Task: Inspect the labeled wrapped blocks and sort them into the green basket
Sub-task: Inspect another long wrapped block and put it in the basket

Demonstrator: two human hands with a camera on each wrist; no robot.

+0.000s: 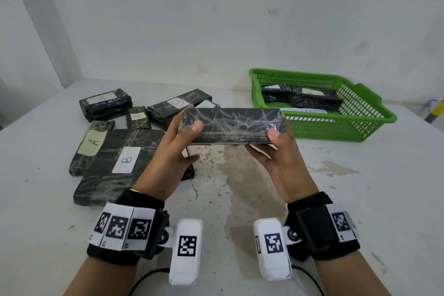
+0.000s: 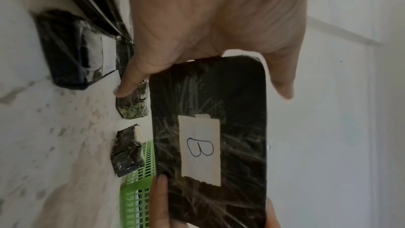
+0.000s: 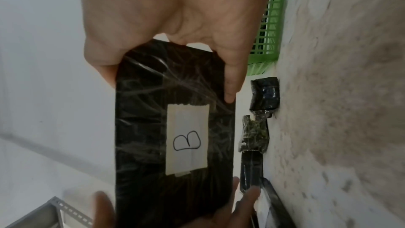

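Observation:
A long black wrapped block (image 1: 231, 125) is held above the table between both hands. My left hand (image 1: 179, 137) grips its left end, thumb on top. My right hand (image 1: 276, 142) grips its right end the same way. The underside carries a pale label marked B (image 2: 200, 148), which also shows in the right wrist view as the label (image 3: 187, 140). The green basket (image 1: 336, 125) stands at the back right with black wrapped blocks (image 1: 302, 97) inside. Several more blocks labelled A and B (image 1: 125, 151) lie on the table at the left.
The white table (image 1: 240, 187) is stained in the middle under the hands. A white wall (image 1: 216, 19) stands behind it. A grey perforated metal bar (image 3: 65, 212) shows in the right wrist view's lower left corner.

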